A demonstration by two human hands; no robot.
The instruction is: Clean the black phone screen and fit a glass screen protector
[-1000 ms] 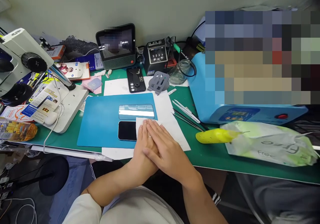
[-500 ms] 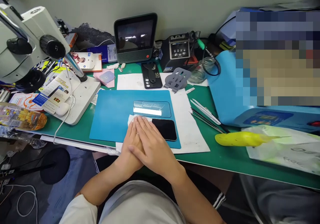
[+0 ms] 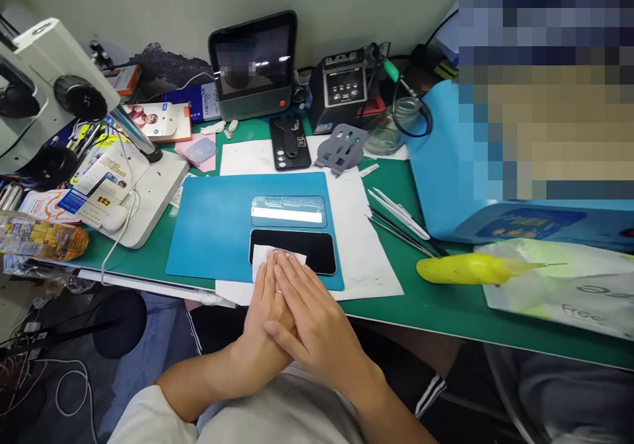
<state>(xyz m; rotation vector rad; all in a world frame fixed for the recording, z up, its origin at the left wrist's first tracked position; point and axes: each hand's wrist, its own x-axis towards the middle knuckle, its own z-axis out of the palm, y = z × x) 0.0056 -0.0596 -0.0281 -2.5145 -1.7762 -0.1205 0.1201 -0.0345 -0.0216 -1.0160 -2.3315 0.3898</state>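
A smartphone [image 3: 317,249] lies dark screen up on a blue mat [image 3: 208,226]. Its lower left part is covered by a white wipe [image 3: 262,252]. My left hand [image 3: 265,332] rests with straight fingers on the wipe's lower edge, pressing it flat. Laid across it is my right hand [image 3: 317,332], also with fingers outstretched; its fingertips meet the wipe too. The right hand hides part of the left hand's fingers. Just beyond the phone lies a clear glass panel [image 3: 292,204] with a dark border, apart from both hands.
White paper [image 3: 371,259] lies under the mat. Tweezers [image 3: 401,232], a yellow-handled tool [image 3: 460,269] and a plastic bag [image 3: 564,292] lie rightward, before a blue machine [image 3: 436,166]. A microscope [image 3: 74,94] stands left; a phone case [image 3: 288,143], soldering station [image 3: 341,94] and display [image 3: 252,67] are behind.
My hands have slid towards me together with the wipe, uncovering the phone's upper left part. The whole view has shifted slightly.
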